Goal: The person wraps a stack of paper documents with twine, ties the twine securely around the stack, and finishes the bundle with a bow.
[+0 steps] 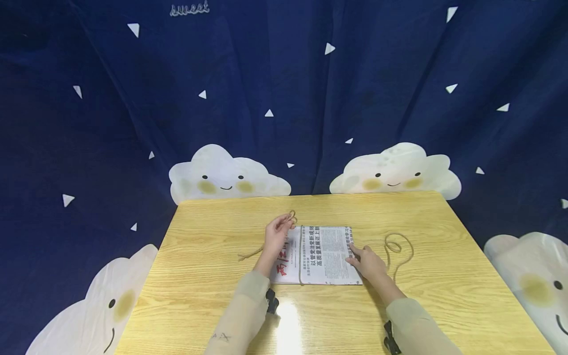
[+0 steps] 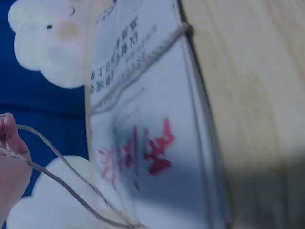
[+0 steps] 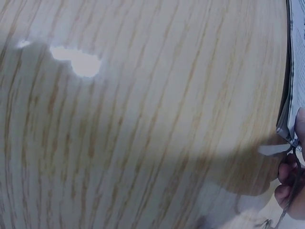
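Note:
A folded newspaper stack (image 1: 330,259) lies on the table, printed with black text and red characters. A strand of twine (image 1: 301,256) runs across its top, nearer the left end. My left hand (image 1: 277,234) reaches over that end and pinches a stretch of twine (image 2: 66,183), which loops above the far edge. At the right end, my right hand (image 1: 370,264) grips the newspapers, its thumb on top and its fingers curled at the edge. Twine (image 3: 296,167) also passes along those fingers in the right wrist view.
The stack rests on a wooden table (image 1: 213,227). Loose twine (image 1: 410,251) coils to the right of the right hand, and a short twine end (image 1: 248,255) lies left of the stack. A dark blue curtain (image 1: 284,64) with clouds hangs behind the table's far edge.

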`<action>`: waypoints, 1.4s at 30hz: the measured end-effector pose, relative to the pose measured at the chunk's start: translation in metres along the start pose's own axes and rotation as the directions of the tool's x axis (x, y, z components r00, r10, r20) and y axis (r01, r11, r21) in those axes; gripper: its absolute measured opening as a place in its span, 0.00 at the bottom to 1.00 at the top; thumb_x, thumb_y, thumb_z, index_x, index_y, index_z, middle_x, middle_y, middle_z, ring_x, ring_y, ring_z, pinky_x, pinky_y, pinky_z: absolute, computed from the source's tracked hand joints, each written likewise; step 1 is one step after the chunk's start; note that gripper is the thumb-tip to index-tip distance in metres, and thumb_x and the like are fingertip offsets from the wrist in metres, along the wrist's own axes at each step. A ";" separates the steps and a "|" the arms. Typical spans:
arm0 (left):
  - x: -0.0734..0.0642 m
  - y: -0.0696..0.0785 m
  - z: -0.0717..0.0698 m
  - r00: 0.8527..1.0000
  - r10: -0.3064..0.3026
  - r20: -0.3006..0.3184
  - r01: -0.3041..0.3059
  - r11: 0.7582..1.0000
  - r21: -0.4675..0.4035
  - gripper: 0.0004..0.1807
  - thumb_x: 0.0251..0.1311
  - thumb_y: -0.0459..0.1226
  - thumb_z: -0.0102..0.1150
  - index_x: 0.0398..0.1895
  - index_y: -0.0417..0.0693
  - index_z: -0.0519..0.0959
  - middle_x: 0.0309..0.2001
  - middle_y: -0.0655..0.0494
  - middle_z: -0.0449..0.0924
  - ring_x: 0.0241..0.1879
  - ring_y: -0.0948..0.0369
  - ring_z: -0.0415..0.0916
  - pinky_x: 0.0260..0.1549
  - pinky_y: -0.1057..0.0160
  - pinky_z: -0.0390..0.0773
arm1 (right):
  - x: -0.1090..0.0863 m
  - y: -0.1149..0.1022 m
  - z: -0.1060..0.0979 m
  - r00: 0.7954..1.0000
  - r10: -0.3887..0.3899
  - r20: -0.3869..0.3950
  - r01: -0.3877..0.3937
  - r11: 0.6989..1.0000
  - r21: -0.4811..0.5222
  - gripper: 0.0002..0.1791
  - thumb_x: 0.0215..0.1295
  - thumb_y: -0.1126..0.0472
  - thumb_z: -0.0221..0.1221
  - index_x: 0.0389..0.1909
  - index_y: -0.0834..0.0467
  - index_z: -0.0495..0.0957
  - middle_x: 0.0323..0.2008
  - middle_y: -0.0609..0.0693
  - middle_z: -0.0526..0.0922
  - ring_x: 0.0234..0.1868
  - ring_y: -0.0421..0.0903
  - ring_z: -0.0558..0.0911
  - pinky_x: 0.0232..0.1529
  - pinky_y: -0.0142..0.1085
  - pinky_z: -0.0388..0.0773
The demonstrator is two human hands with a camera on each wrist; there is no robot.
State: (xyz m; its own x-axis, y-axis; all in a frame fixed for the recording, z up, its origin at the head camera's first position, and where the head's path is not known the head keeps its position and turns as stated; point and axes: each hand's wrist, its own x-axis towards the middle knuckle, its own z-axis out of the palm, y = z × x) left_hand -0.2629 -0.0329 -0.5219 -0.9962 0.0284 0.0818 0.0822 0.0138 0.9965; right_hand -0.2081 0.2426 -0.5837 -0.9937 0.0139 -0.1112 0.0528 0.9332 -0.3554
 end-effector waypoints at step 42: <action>-0.038 -0.066 -0.104 0.870 0.240 0.431 -0.490 0.519 0.701 0.11 0.46 0.31 0.60 0.35 0.46 0.83 0.45 0.50 0.77 0.48 0.52 0.70 0.54 0.50 0.67 | -0.001 0.000 0.000 1.000 0.001 0.000 -0.001 1.000 0.014 0.32 0.58 0.43 0.56 0.63 0.50 0.66 0.45 0.64 0.71 0.26 0.51 0.73 0.17 0.36 0.67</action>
State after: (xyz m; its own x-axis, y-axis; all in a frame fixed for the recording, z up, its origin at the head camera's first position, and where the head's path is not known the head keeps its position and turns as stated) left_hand -0.2336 -0.1391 -0.5895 -0.8355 0.4585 0.3029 0.5495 0.6939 0.4654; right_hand -0.2073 0.2424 -0.5839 -0.9936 0.0150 -0.1121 0.0555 0.9282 -0.3678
